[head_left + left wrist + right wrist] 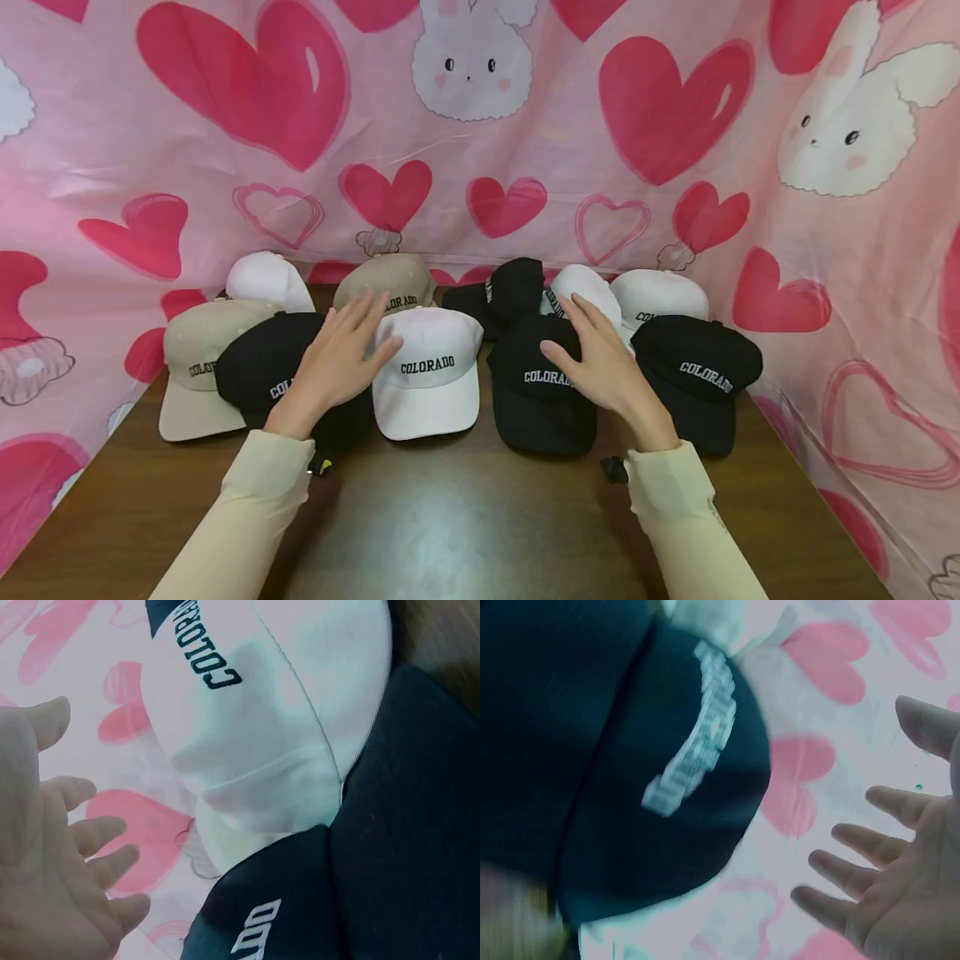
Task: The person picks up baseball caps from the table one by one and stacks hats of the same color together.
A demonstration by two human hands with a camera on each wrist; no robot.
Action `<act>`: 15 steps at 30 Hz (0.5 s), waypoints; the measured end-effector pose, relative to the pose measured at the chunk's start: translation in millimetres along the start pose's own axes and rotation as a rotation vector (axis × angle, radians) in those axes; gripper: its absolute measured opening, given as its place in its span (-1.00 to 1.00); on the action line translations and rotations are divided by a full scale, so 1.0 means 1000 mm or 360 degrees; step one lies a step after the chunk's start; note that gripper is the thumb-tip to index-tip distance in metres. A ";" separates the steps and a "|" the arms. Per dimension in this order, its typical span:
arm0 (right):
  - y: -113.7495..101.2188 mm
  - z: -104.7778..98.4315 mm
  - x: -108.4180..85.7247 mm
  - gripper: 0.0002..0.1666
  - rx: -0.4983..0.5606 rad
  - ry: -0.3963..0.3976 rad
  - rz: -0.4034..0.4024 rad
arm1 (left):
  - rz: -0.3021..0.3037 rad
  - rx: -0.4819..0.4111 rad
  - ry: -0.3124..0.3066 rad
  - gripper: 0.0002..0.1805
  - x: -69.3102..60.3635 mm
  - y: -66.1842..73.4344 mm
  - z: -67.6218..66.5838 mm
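Note:
My left hand is held over the left black baseball cap, its fingers spread and nothing in its grasp. Just right of it sits a white cap lettered COLORADO. My right hand stretches out over the right side of another black cap, partly covering its lettering. A further black cap is at its right. Both wrist views show relaxed, separated fingers on the left hand and right hand, with no cap between them.
In the front row, a beige cap is at far left. Behind stand a white cap, a khaki cap, a black cap and two white caps. A patterned pink cloth hangs around the brown table.

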State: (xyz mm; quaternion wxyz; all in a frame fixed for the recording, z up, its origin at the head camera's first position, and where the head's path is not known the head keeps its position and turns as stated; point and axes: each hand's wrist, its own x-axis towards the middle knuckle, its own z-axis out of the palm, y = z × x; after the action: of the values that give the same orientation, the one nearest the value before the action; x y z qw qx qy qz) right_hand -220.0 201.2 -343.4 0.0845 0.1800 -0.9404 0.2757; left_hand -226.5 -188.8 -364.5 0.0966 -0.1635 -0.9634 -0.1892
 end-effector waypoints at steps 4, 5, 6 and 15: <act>-0.013 0.011 0.012 -0.15 0.0309 0.0056 -0.0122 | -0.0051 -0.0184 -0.0004 -0.15 0.011 -0.003 0.005; -0.016 0.016 0.016 -0.18 0.0388 0.0061 -0.0136 | -0.0058 -0.0237 -0.0008 -0.16 0.014 -0.005 0.006; -0.019 0.020 0.020 -0.20 0.0477 0.0057 -0.0136 | -0.0063 -0.0292 -0.0008 -0.17 0.017 -0.007 0.008; -0.045 0.072 0.051 -0.37 0.1286 -0.0087 0.0204 | -0.0145 -0.0731 0.0057 -0.29 0.036 -0.023 0.027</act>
State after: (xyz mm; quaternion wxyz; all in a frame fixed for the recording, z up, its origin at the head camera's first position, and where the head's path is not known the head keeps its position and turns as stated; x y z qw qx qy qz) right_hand -253.5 111.5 -368.0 -0.0353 0.1472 -0.7676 0.6228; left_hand -271.2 -188.6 -388.0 0.0652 -0.1342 -0.8996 -0.4105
